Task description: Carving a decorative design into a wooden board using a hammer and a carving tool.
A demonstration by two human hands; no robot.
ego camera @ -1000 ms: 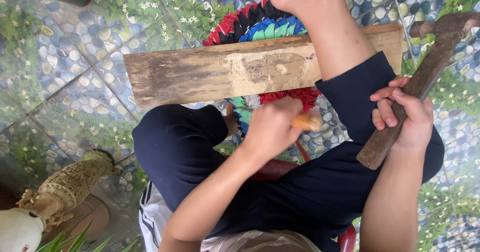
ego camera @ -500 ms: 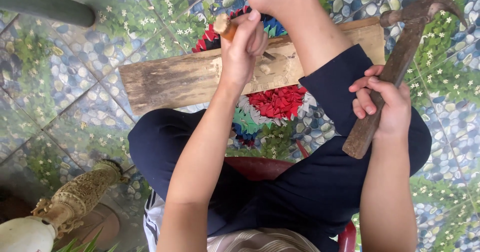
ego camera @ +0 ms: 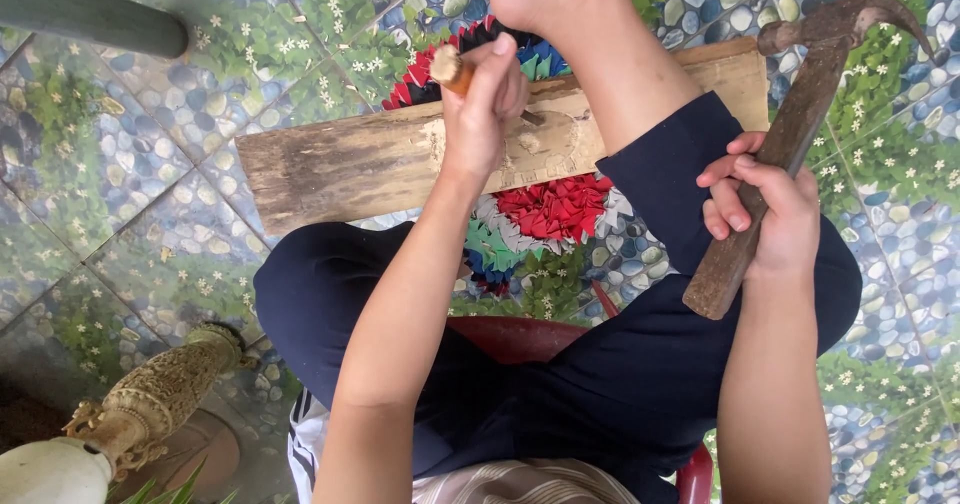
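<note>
You see: plank (ego camera: 400, 159) weathered brown-grey | hammer (ego camera: 790, 134) rusty brown | mat (ego camera: 545, 209) red, blue, green petals | floor (ego camera: 130, 184) pebble-and-flower print | trousers (ego camera: 560, 384) navy

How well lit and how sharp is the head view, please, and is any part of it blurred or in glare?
Head view: soft, even daylight, no glare; the left hand on the chisel, the plank and the right hand with the hammer are sharp; the vase at the corner looks slightly soft.
</note>
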